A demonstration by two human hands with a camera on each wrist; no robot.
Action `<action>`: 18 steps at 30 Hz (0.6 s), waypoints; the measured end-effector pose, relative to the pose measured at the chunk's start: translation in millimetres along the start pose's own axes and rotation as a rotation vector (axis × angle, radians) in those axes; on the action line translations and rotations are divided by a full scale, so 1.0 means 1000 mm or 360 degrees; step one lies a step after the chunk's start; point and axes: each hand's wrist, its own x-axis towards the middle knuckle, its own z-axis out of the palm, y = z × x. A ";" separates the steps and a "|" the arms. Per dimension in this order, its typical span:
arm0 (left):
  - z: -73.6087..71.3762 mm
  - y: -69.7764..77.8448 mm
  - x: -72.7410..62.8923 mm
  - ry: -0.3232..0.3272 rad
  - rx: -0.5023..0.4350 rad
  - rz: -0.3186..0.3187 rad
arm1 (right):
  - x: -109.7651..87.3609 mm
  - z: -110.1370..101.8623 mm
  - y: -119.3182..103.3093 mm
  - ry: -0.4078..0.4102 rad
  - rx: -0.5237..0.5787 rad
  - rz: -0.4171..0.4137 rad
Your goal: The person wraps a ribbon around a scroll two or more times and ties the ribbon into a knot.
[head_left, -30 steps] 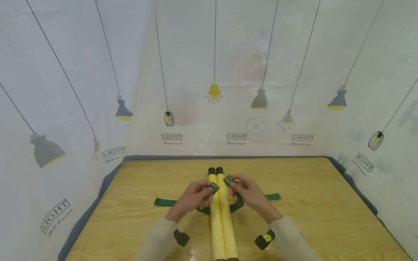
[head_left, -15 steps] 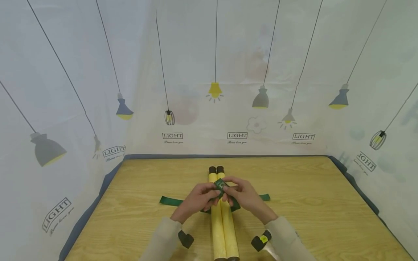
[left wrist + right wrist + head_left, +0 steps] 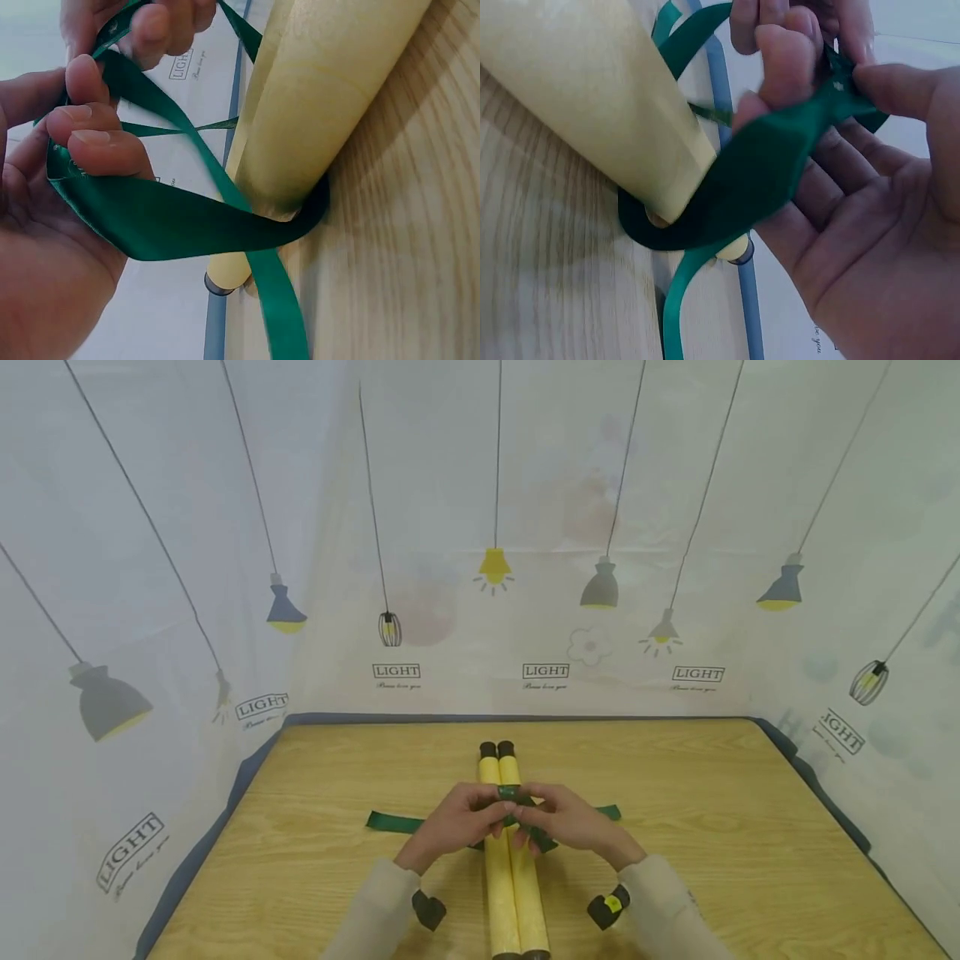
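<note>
Two long yellow rolls with dark ends lie side by side on the table, pointing away from me. A green ribbon runs beneath them and rises on both sides to my hands. My left hand pinches the ribbon above the rolls between curled fingers and thumb. Close against it, my right hand pinches the ribbon too, as the right wrist view shows. The fingertips of both hands meet there and partly hide how the ribbon is folded or crossed. Loose tails of ribbon stick out left and right.
The wood-grain table is bounded at the back by a dark blue edge. White sheets printed with hanging lamps surround it on three sides. Dark wrist-worn devices hang below each sleeve.
A second ago my hands were apart, each pinching a part of the ribbon. They have come together over the rolls, and the ribbon between them is now mostly covered by fingers.
</note>
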 end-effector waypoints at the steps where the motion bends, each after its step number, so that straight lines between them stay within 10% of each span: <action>1: 0.000 0.000 0.000 -0.0003 0.0019 0.0006 | 0.000 -0.001 0.001 -0.0018 -0.0025 0.0007; 18: -0.009 0.001 -0.004 0.0251 0.0279 -0.0053 | -0.025 -0.035 -0.011 0.0472 -0.0620 -0.0043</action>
